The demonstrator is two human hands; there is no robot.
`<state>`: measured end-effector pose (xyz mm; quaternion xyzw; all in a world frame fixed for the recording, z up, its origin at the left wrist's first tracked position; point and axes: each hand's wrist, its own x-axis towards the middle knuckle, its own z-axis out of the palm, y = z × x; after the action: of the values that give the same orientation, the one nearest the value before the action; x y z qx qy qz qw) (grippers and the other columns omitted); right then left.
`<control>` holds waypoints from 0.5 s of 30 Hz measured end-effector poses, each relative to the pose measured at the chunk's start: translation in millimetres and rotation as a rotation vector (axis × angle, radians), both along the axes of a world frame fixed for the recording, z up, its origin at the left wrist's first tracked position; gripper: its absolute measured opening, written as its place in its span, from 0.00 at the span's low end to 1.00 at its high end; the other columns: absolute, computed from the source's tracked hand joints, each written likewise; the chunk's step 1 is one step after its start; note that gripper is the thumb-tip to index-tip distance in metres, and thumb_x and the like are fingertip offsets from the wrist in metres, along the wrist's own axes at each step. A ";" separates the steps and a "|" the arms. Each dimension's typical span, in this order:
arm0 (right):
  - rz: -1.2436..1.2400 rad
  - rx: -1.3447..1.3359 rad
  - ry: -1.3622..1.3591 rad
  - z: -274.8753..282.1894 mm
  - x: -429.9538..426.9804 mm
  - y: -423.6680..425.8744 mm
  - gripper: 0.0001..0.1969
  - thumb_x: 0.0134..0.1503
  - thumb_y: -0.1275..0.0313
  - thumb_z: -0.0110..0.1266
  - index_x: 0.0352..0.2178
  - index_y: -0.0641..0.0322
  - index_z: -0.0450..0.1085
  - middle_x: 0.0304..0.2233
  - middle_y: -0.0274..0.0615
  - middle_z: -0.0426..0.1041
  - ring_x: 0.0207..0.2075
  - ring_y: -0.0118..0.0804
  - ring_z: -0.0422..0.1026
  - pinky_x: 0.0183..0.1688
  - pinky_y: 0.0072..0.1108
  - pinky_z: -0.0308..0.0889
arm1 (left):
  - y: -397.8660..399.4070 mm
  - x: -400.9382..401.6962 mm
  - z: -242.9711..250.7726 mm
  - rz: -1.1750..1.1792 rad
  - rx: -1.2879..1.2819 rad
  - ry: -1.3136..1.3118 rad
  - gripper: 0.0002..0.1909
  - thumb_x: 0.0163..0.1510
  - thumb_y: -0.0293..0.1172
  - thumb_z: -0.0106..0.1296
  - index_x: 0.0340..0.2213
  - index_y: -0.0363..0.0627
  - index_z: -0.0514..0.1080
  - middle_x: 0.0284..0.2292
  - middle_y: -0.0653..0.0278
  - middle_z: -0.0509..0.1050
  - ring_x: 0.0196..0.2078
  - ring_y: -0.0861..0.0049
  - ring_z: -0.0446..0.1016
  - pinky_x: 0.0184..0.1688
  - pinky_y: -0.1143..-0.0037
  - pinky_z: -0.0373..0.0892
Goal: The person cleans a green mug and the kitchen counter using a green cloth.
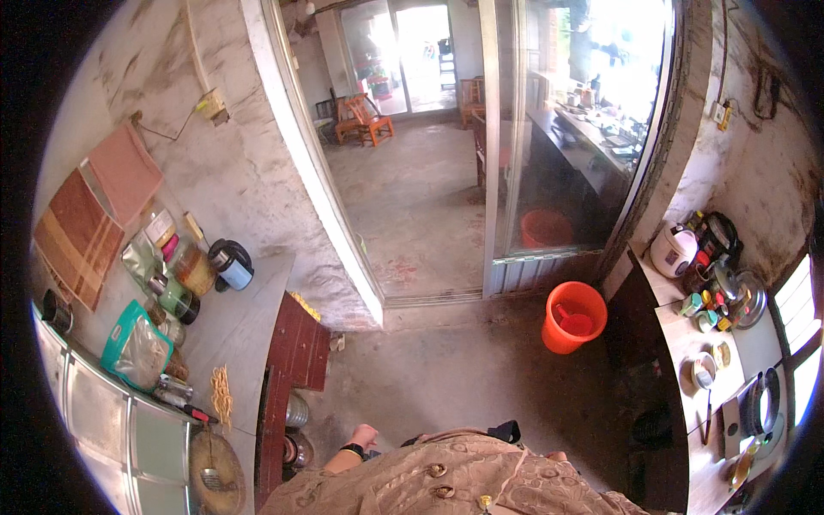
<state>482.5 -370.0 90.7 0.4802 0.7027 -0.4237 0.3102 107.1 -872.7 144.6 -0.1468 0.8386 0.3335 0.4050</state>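
My left hand (365, 436), a dark band at its wrist, hangs low beside my body above the concrete floor; its fingers look curled and no object shows in it. Of my right hand only a sliver (557, 456) shows at the right edge of my patterned brown top, too little to tell its state. To the left a stone-look counter (248, 322) bears a blue electric kettle (235, 266), glass jars, a teal-edged plastic pouch (138, 347), a small heap of pale strips (221, 394) and a round wooden board (219, 476) with a slotted metal utensil (210, 476).
An orange bucket (553, 335) with a red dipper (573, 322) stands on the floor ahead, right of the doorway. The right counter (676, 347) carries a rice cooker (674, 250), jars, a bowl and a stove (734, 425). Wooden chairs (368, 121) stand beyond the sliding door's frame (490, 193).
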 end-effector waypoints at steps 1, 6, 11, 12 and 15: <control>0.032 -0.021 -0.040 24.2 -9.1 -8.4 0.12 0.48 0.67 0.41 0.29 0.46 0.73 0.37 0.29 0.70 0.40 0.28 0.67 0.41 0.18 0.63 | -6.6 1.2 -4.9 0.018 0.018 -0.016 0.08 0.45 0.29 0.46 0.30 0.42 0.66 0.17 0.63 0.67 0.16 0.72 0.70 0.12 0.72 0.61; 0.866 0.252 -0.069 18.9 -3.6 -4.6 0.15 0.52 0.69 0.36 0.35 0.44 0.71 0.43 0.32 0.69 0.45 0.31 0.66 0.43 0.19 0.62 | 10.4 -14.1 -4.2 0.009 0.052 -0.030 0.09 0.44 0.30 0.47 0.30 0.43 0.66 0.16 0.63 0.66 0.14 0.72 0.68 0.11 0.71 0.61; -0.045 -0.071 -0.036 54.3 -20.3 -19.2 0.13 0.50 0.69 0.42 0.38 0.43 0.69 0.41 0.30 0.68 0.43 0.29 0.66 0.42 0.21 0.63 | -21.1 1.9 -17.4 0.012 -0.032 0.027 0.09 0.43 0.29 0.46 0.30 0.43 0.66 0.18 0.63 0.67 0.17 0.70 0.71 0.12 0.72 0.61; -0.054 -0.029 0.005 37.5 -10.3 -11.8 0.12 0.49 0.69 0.44 0.36 0.45 0.69 0.38 0.31 0.69 0.41 0.29 0.66 0.41 0.21 0.63 | -11.4 0.5 -14.0 0.007 -0.014 0.034 0.09 0.43 0.29 0.46 0.30 0.42 0.66 0.18 0.63 0.68 0.17 0.69 0.72 0.12 0.72 0.62; -0.030 0.050 0.112 -17.3 10.8 2.2 0.09 0.44 0.68 0.51 0.30 0.50 0.72 0.31 0.33 0.72 0.34 0.27 0.68 0.38 0.20 0.64 | 0.2 -3.0 -3.7 -0.010 -0.017 0.039 0.09 0.44 0.29 0.46 0.30 0.42 0.67 0.19 0.63 0.69 0.18 0.68 0.72 0.13 0.72 0.62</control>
<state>493.4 -367.8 73.3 0.4737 0.7220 -0.4368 0.2519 104.1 -872.5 141.0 -0.1397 0.8497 0.3273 0.3891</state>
